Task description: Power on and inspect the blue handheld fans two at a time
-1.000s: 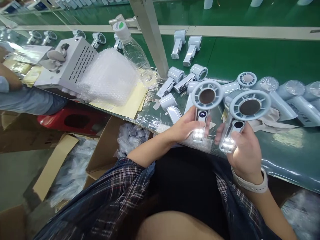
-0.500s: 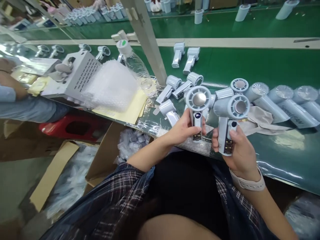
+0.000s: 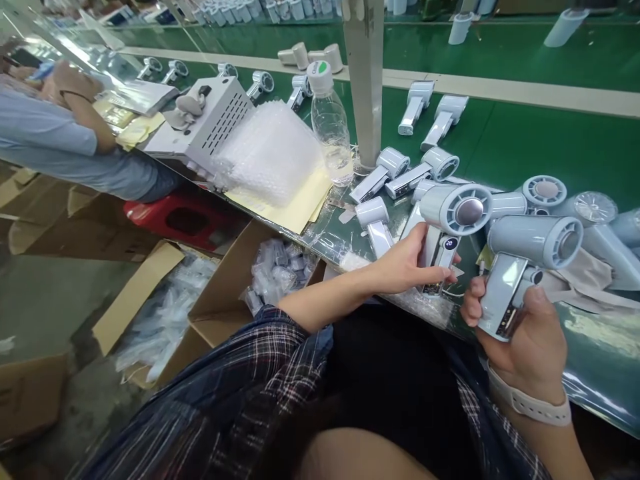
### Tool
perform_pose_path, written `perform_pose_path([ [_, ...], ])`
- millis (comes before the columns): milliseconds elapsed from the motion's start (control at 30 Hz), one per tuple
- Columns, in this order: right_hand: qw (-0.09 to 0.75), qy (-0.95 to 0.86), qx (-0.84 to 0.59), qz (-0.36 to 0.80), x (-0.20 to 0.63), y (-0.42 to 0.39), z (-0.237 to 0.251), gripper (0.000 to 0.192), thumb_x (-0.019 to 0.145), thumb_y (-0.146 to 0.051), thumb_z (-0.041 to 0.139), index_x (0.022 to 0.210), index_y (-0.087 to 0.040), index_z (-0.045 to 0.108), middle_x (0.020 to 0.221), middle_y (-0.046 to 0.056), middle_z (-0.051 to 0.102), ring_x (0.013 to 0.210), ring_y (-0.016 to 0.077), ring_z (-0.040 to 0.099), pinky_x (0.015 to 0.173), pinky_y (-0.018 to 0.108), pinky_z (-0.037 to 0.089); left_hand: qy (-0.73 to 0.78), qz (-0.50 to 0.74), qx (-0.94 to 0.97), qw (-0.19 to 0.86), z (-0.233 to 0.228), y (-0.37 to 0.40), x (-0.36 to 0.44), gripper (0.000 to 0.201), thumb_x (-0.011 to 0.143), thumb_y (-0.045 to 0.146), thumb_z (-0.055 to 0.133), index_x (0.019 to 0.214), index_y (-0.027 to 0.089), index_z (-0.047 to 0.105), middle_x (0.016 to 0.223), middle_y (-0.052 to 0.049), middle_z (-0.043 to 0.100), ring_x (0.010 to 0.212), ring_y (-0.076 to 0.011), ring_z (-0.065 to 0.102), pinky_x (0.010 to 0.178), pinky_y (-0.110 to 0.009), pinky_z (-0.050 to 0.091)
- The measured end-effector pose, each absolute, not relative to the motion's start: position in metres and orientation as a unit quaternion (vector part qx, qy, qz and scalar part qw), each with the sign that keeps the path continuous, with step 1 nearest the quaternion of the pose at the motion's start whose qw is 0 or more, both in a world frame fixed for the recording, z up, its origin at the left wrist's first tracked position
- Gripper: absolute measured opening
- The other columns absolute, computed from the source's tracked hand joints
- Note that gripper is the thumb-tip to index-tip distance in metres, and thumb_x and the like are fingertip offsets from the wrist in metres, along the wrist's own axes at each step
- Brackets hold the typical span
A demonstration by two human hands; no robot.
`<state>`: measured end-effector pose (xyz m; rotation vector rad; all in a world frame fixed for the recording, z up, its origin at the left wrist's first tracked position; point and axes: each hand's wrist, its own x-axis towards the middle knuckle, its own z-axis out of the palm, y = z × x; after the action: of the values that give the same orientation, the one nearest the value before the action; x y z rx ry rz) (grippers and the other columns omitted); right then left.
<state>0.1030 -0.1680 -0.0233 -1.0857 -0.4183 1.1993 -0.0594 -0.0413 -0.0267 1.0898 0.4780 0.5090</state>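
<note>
1. The left hand [image 3: 413,265] is gripping a light-blue fan [image 3: 445,205] by its handle; that grip is closing around it, with the thumb lying along the front. Its small screen is showing "20".
2. The right hand [image 3: 535,337] is holding a second fan [image 3: 523,239], its grip wrapping the handle. The screen is facing too far aside to be read.
3. Both fans are hanging just above the near side of the desk [image 3: 605,373], side by side, and neither is resting on it.
4. As far as done work is showing, the lit screen is suggesting that the first fan is running or powered; for the second, I cannot tell.
5. Several loose fans [image 3: 373,212] are lying unwrapped beyond the left hand, and two more [image 3: 453,108] are lying farther back. Whether these are finished or waiting is not showing.
6. On the right, a fan [image 3: 595,208] is apparently sitting in clear wrapping, so it is looking further along. A grey cloth [image 3: 575,277] is lying beside it.
</note>
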Motion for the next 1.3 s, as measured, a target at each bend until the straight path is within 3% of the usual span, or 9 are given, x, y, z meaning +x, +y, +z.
perform_pose_path([
  [300,0.676,-0.195,-0.472,0.531,0.101,-0.166,-0.025,0.045,0.085,-0.065,0.083,0.099,-0.023,0.076,0.086,0.005,0.075,0.064,0.0201,0.069,0.048,0.031,0.056,0.216,0.229,0.532,0.786,-0.025,-0.039,-0.065,0.061,0.080,0.033,0.085,0.121,0.023,0.041,0.119,-0.009,0.069,0.095,-0.0247,0.076,0.092,-0.048,0.061],
  [467,0.690,-0.187,-0.516,0.471,0.102,-0.167,-0.036,0.030,0.094,-0.054,0.078,0.104,-0.026,0.081,0.104,0.006,0.081,0.092,0.0261,0.078,0.079,0.043,0.069,0.281,0.239,0.579,0.727,-0.027,-0.042,-0.064,0.075,0.073,0.040,0.096,0.123,0.024,0.044,0.117,-0.010,0.074,0.108,-0.0300,0.075,0.098,-0.050,0.059],
  [567,0.696,-0.205,-0.507,0.465,0.102,-0.170,-0.040,0.024,0.092,-0.051,0.082,0.095,-0.027,0.080,0.099,0.005,0.082,0.091,0.0277,0.079,0.083,0.048,0.070,0.272,0.256,0.559,0.740,-0.029,-0.047,-0.060,0.079,0.074,0.060,0.095,0.124,0.025,0.045,0.106,-0.006,0.075,0.099,-0.0269,0.075,0.093,-0.045,0.060],
  [667,0.710,-0.215,-0.497,0.450,0.102,-0.174,-0.038,0.022,0.091,-0.048,0.085,0.095,-0.028,0.079,0.097,0.004,0.082,0.089,0.0270,0.079,0.084,0.048,0.070,0.264,0.285,0.535,0.750,-0.027,-0.052,-0.059,0.067,0.090,0.075,0.073,0.126,0.025,0.046,0.097,-0.003,0.072,0.091,-0.0241,0.072,0.087,-0.041,0.060],
  [733,0.720,-0.221,-0.496,0.432,0.102,-0.175,-0.033,0.021,0.090,-0.046,0.086,0.095,-0.028,0.079,0.099,0.004,0.081,0.091,0.0268,0.079,0.085,0.048,0.070,0.258,0.296,0.535,0.748,-0.024,-0.054,-0.061,0.062,0.095,0.076,0.065,0.127,0.026,0.048,0.094,-0.002,0.070,0.089,-0.0238,0.071,0.086,-0.040,0.060],
  [867,0.717,-0.236,-0.496,0.429,0.102,-0.171,-0.023,0.019,0.094,-0.046,0.078,0.101,-0.028,0.080,0.101,0.007,0.079,0.103,0.0308,0.078,0.090,0.051,0.068,0.219,0.258,0.539,0.771,-0.020,-0.049,-0.064,0.063,0.094,0.070,0.071,0.132,0.026,0.048,0.094,-0.001,0.070,0.086,-0.0219,0.071,0.083,-0.037,0.058],
  [1067,0.707,-0.188,-0.459,0.504,0.100,-0.153,-0.009,0.031,0.095,-0.050,0.064,0.101,-0.024,0.080,0.086,0.005,0.068,0.077,0.0217,0.066,0.071,0.039,0.064,0.146,0.247,0.508,0.812,-0.026,-0.037,-0.053,0.077,0.076,0.063,0.093,0.130,0.021,0.060,0.119,-0.012,0.075,0.120,-0.0301,0.072,0.102,-0.041,0.056],
  [1200,0.706,-0.221,-0.434,0.514,0.096,-0.146,0.000,0.033,0.097,-0.051,0.060,0.089,-0.024,0.075,0.076,0.004,0.062,0.065,0.0191,0.060,0.060,0.035,0.056,0.117,0.209,0.482,0.843,-0.023,-0.038,-0.050,0.076,0.072,0.068,0.095,0.121,0.018,0.063,0.093,-0.005,0.072,0.093,-0.0247,0.075,0.091,-0.041,0.060],
  [1300,0.710,-0.233,-0.436,0.501,0.093,-0.144,0.005,0.035,0.096,-0.050,0.059,0.081,-0.022,0.073,0.075,0.005,0.064,0.063,0.0203,0.060,0.057,0.037,0.054,0.153,0.249,0.469,0.834,-0.020,-0.041,-0.052,0.077,0.076,0.080,0.085,0.118,0.020,0.062,0.091,-0.003,0.071,0.082,-0.0176,0.070,0.082,-0.034,0.059],
])
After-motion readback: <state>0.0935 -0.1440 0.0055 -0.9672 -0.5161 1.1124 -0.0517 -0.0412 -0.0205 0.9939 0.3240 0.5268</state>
